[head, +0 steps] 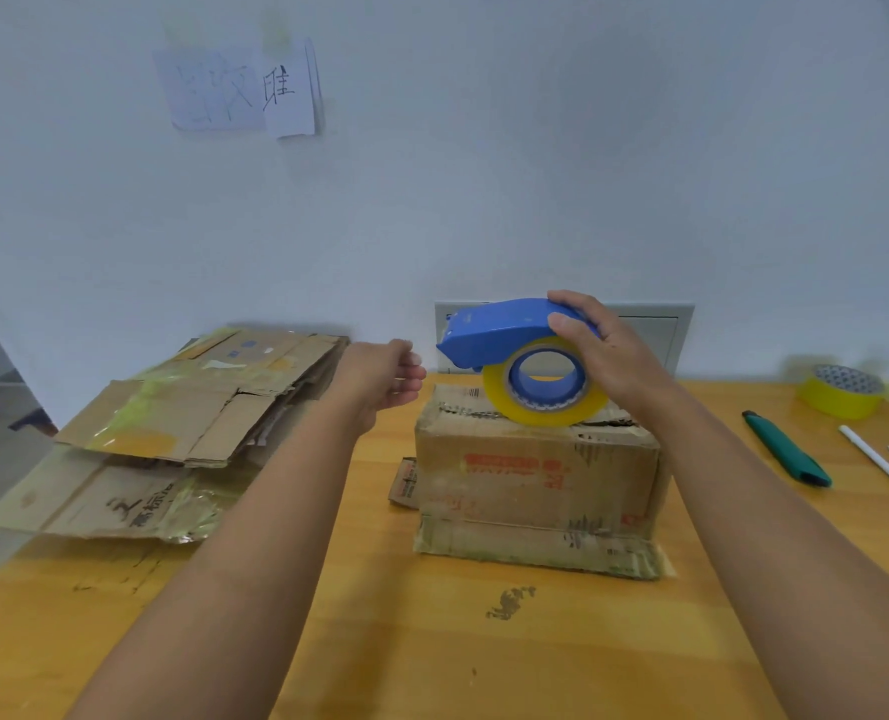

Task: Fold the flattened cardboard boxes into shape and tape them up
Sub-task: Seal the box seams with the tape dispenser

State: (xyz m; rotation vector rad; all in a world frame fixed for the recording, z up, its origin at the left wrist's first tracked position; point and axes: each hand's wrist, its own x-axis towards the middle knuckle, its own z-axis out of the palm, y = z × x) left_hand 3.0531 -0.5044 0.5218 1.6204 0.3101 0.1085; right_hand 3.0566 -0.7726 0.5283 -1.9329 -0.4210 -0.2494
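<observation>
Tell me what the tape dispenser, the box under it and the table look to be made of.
Tape dispenser: smooth blue body, likely moulded plastic, with a glossy yellowish tape roll.
Box: brown corrugated cardboard, matte and worn, with torn edges, faded red print and old tape.
Table: orange-brown surface with grain lines, wood or wood-look laminate; which one is unclear.

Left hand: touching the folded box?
Apart. Head view shows the left hand open, hovering left of the folded box, with bare table visible between them.

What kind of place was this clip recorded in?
Probably a small packing workstation indoors: a wooden table against a plain wall, a stack of flattened cardboard boxes, and a blue tape dispenser over a folded cardboard box.
</observation>
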